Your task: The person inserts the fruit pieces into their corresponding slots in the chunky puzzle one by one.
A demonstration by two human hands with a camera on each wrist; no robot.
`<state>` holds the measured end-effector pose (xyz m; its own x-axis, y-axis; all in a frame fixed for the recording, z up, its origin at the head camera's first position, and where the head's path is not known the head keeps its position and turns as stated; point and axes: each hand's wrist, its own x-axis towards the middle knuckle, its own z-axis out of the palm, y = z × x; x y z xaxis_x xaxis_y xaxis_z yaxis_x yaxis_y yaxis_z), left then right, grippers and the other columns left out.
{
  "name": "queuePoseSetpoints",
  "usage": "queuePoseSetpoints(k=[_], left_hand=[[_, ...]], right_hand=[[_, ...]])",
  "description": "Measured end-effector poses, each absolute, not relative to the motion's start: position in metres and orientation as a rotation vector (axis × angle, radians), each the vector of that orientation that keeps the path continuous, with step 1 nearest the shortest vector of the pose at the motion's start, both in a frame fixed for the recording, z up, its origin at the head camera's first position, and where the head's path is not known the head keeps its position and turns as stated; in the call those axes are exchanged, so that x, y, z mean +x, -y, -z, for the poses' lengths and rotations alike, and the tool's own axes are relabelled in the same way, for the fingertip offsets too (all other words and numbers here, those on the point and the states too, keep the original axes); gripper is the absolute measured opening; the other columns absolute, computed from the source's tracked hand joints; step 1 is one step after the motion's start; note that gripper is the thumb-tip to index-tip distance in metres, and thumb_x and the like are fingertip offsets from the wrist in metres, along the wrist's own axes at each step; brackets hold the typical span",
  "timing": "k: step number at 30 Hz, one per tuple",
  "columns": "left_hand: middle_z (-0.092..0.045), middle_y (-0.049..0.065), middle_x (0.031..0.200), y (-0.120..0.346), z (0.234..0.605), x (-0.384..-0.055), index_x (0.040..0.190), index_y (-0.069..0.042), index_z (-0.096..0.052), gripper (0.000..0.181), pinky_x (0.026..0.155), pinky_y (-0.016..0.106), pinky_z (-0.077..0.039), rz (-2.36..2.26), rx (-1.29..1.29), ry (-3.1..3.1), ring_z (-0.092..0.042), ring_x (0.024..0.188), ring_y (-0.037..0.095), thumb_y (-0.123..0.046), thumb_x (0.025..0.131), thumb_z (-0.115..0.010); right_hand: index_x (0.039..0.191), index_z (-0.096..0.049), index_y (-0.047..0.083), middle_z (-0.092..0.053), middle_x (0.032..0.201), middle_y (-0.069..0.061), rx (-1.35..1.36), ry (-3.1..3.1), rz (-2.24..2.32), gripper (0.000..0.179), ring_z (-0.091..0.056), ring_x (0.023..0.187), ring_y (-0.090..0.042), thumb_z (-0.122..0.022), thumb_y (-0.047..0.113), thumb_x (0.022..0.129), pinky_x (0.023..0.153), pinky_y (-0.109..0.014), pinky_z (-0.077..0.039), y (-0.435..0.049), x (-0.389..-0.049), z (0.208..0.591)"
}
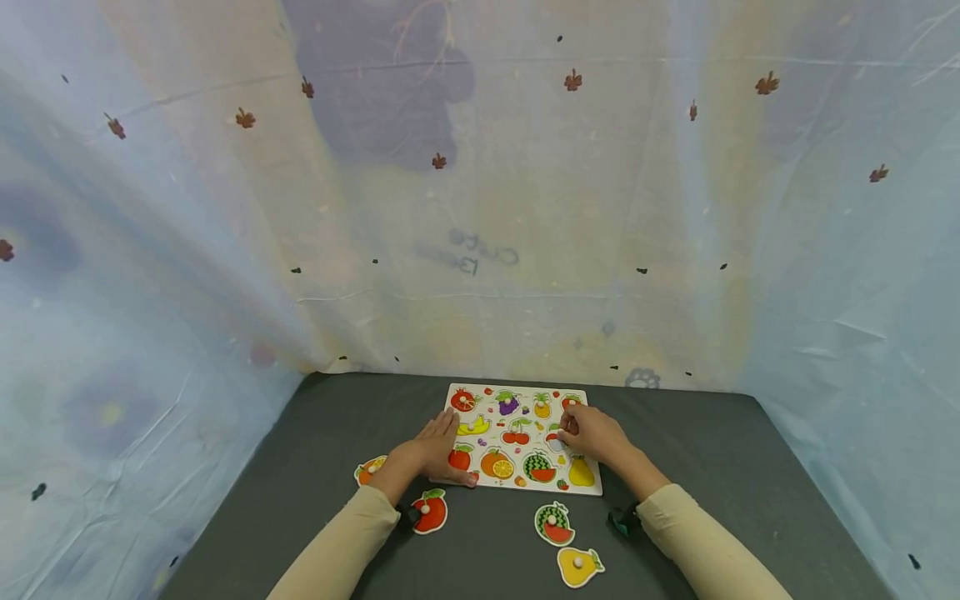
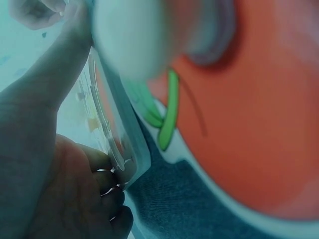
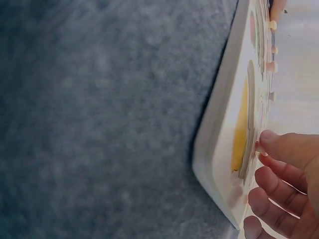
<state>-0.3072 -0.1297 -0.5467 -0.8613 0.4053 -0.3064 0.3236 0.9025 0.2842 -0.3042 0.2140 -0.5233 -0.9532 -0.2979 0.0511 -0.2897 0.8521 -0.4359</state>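
Note:
A white fruit puzzle board point(image 1: 487, 412) lies on the dark table, printed with fruit pictures. My left hand point(image 1: 435, 454) rests on its left edge, fingers stretched out and thumb along the near corner. Over the board's right side, my right hand point(image 1: 596, 433) pinches the small knob of a puzzle piece between thumb and finger. Most of that piece is hidden by the hand, so I cannot tell which fruit it is. In the right wrist view the thumb point(image 3: 279, 144) meets the knob close above the board, beside the yellow pear picture point(image 3: 240, 129).
Loose knobbed pieces lie around the board: an orange piece point(image 1: 367, 471) partly behind the left wrist, a red apple piece point(image 1: 432, 515), a watermelon piece point(image 1: 553, 527) and a yellow pear piece point(image 1: 576, 572). A patterned curtain point(image 1: 525, 208) hangs behind the table.

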Motion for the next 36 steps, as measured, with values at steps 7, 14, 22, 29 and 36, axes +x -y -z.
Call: queuePoseSetpoints(k=[7, 14, 22, 29, 36], left_hand=[[0.001, 0.022, 0.179, 0.13, 0.542, -0.307, 0.17, 0.004, -0.007, 0.134, 0.133, 0.052, -0.007, -0.305, 0.548, -2.689, 0.001, 0.166, 0.037, -0.069, 0.086, -0.081], [0.004, 0.022, 0.179, 0.131, 0.543, -0.311, 0.17, 0.003, -0.005, 0.14, 0.133, 0.053, -0.006, -0.329, 0.557, -2.669, 0.002, 0.166, 0.038, -0.076, 0.082, -0.079], [-0.001, 0.022, 0.179, 0.129, 0.538, -0.306, 0.17, 0.004, -0.01, 0.138, 0.133, 0.054, -0.009, -0.344, 0.552, -2.694, -0.002, 0.166, 0.038, -0.076, 0.081, -0.08], [-0.001, 0.022, 0.179, 0.126, 0.523, -0.296, 0.17, 0.004, -0.009, 0.13, 0.133, 0.05, -0.008, -0.291, 0.534, -2.671, -0.001, 0.166, 0.038, -0.067, 0.088, -0.08], [-0.002, 0.021, 0.179, 0.128, 0.529, -0.297, 0.17, 0.003, -0.01, 0.129, 0.133, 0.049, -0.01, -0.301, 0.536, -2.689, -0.002, 0.166, 0.037, -0.066, 0.087, -0.081]], right_hand=[[0.096, -0.068, 0.016, -0.056, 0.078, 0.003, -0.451, -2.998, 0.705, 0.014, -0.052, 0.065, -0.014, -0.08, 0.023, 0.1, 0.06, -0.032, -0.043, -0.215, -0.305, 0.524], [0.097, -0.068, 0.015, -0.057, 0.08, 0.003, -0.444, -2.989, 0.741, 0.014, -0.053, 0.067, -0.014, -0.079, 0.022, 0.1, 0.061, -0.033, -0.044, -0.216, -0.306, 0.524], [0.099, -0.069, 0.014, -0.059, 0.083, 0.003, -0.456, -2.973, 0.779, 0.013, -0.053, 0.071, -0.014, -0.08, 0.021, 0.1, 0.064, -0.034, -0.046, -0.219, -0.305, 0.526], [0.102, -0.073, 0.012, -0.061, 0.094, -0.001, -0.447, -2.99, 0.81, 0.013, -0.054, 0.079, -0.015, -0.082, 0.021, 0.097, 0.071, -0.036, -0.05, -0.219, -0.298, 0.527], [0.113, -0.075, 0.006, -0.062, 0.108, -0.008, -0.504, -3.052, 0.8, 0.021, -0.056, 0.097, -0.023, -0.08, 0.022, 0.099, 0.086, -0.046, -0.053, -0.223, -0.283, 0.525]])
